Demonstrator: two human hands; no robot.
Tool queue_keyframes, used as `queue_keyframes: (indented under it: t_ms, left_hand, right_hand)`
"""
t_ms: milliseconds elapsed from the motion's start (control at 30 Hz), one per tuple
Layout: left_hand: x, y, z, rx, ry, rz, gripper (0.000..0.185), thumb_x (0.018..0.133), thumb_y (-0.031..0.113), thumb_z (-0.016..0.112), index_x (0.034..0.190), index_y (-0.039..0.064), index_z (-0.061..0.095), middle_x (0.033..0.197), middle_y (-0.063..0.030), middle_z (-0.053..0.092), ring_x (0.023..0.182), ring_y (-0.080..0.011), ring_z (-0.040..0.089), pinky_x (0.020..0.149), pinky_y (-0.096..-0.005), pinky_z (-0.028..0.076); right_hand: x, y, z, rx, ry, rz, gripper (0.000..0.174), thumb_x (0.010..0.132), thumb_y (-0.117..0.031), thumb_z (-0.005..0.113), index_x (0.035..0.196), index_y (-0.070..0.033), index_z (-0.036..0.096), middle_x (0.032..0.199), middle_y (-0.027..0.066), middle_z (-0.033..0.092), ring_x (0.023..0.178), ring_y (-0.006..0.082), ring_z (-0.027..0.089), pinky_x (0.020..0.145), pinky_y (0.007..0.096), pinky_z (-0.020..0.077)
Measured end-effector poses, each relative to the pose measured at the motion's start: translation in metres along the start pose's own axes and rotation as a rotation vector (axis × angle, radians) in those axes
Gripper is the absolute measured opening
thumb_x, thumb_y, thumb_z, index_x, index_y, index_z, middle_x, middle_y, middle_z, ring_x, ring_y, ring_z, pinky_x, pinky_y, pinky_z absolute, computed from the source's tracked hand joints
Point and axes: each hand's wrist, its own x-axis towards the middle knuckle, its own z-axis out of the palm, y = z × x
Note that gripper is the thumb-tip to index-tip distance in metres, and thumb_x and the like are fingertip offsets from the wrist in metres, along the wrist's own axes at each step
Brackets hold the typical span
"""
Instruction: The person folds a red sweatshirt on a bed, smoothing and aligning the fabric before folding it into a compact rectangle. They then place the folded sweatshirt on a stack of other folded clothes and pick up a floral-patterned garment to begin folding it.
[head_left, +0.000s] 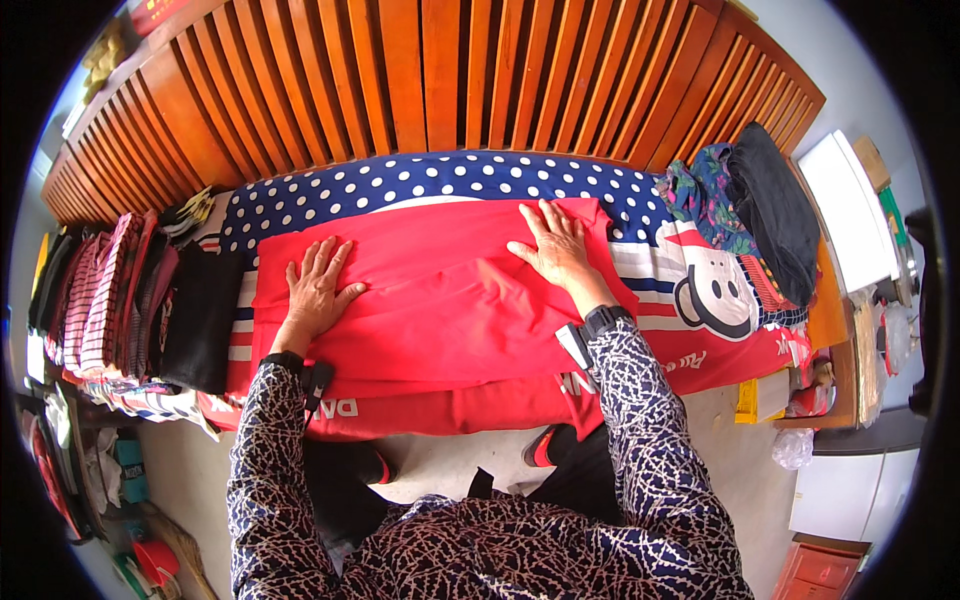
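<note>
A red garment (420, 315) lies spread lengthwise on the bed, partly folded over, with soft wrinkles near its middle. My left hand (316, 289) rests flat on its left part, fingers apart. On the upper right part lies my right hand (553, 244), palm down with the thumb stretched out to the left. Neither hand grips the cloth. Beneath the garment is a bedsheet (442, 174) with white dots on navy at the back and red and striped areas nearer me. Black bands with small devices circle both wrists.
Stacked folded clothes (112, 292) stand at the left, black trousers (201, 319) on the near side. Dark folded clothing (776, 214) and a floral garment (716, 195) are piled at the right. A slatted wooden headboard (405, 75) bounds the back. A red bucket (157, 561) sits lower left.
</note>
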Motion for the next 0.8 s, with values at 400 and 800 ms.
queue_keyframes:
  t_ms: [400,800]
  left_hand:
    - [0.002,-0.003,0.006,-0.028,0.027,-0.007,0.077,0.087,0.071,0.048,0.151,0.030,0.034,0.159,-0.0056,0.027,0.147,-0.0306,0.022,0.112,-0.0671,0.015]
    - [-0.005,0.013,-0.017,0.037,-0.121,-0.131,0.074,0.092,0.063,0.049,0.152,0.022,0.033,0.157,-0.0096,0.029,0.144,-0.0295,0.027,0.108,-0.0691,0.024]
  right_hand:
    - [0.009,-0.010,-0.029,-0.014,-0.148,0.043,0.084,0.088,-0.066,0.052,0.154,-0.021,0.026,0.161,0.0155,0.018,0.148,0.0363,0.016,0.120,0.0512,0.0153]
    - [-0.098,-0.062,-0.018,0.105,0.004,-0.421,0.077,0.092,-0.056,0.054,0.153,-0.016,0.029,0.159,0.0157,0.020,0.147,0.0353,0.019,0.117,0.0565,0.0183]
